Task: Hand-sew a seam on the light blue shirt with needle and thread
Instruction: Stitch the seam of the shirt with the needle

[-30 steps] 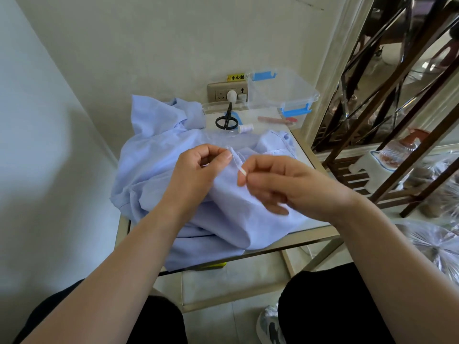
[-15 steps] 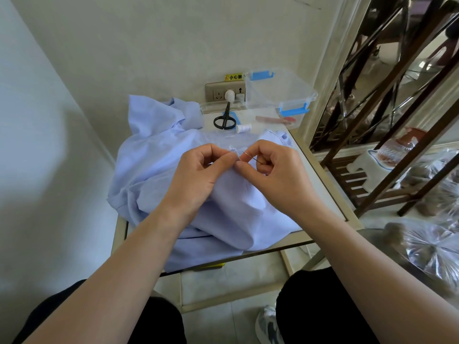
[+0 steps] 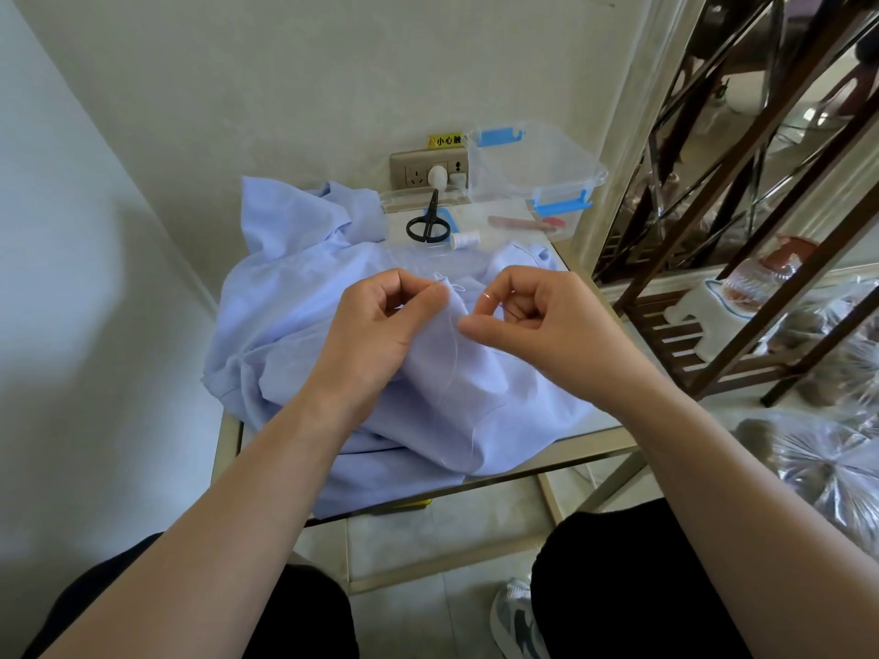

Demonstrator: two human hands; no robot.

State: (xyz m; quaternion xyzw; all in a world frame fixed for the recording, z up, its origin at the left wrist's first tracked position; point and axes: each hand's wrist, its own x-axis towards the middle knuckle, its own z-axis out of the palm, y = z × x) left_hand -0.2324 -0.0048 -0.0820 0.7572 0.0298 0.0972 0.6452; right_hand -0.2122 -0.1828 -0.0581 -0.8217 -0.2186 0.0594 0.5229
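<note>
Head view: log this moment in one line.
stage: stitching seam | left hand: pinches light blue shirt fold | right hand: pinches needle beside fold | scissors, spool: behind shirt

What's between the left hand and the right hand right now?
Head view: a raised fold of the light blue shirt, pinched by the left hand, and a thin thread running to the needle in the right hand.

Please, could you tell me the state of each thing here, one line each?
Light blue shirt: crumpled on the table.
Left hand: pinches a shirt fold.
Right hand: pinches the needle.
Scissors: closed, lying flat.
Thread spool: lying on its side.
Clear box: lid off.
Wall socket: white plug inserted.
</note>
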